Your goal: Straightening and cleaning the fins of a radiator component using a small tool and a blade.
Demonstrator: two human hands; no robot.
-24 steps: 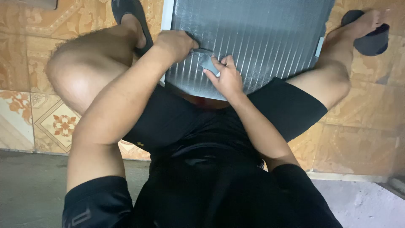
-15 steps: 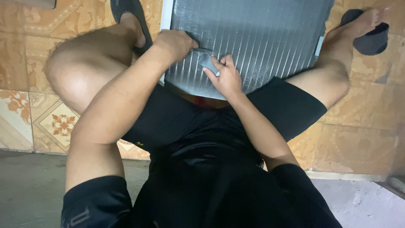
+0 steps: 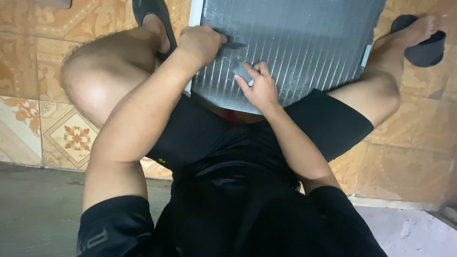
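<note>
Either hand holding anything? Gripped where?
Left hand grips a thin dark tool by its handle end. Right hand pinches a small grey piece against the finned panel.

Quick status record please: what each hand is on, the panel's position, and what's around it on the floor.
left hand: closed in a fist on a thin dark tool whose tip lies against the finned metal panel
right hand: pressed on the panel's lower part, holding a small grey flat piece
panel: grey, ribbed, lying between the person's spread legs
feet: in dark sandals beside the panel
floor: patterned orange tiles
</note>
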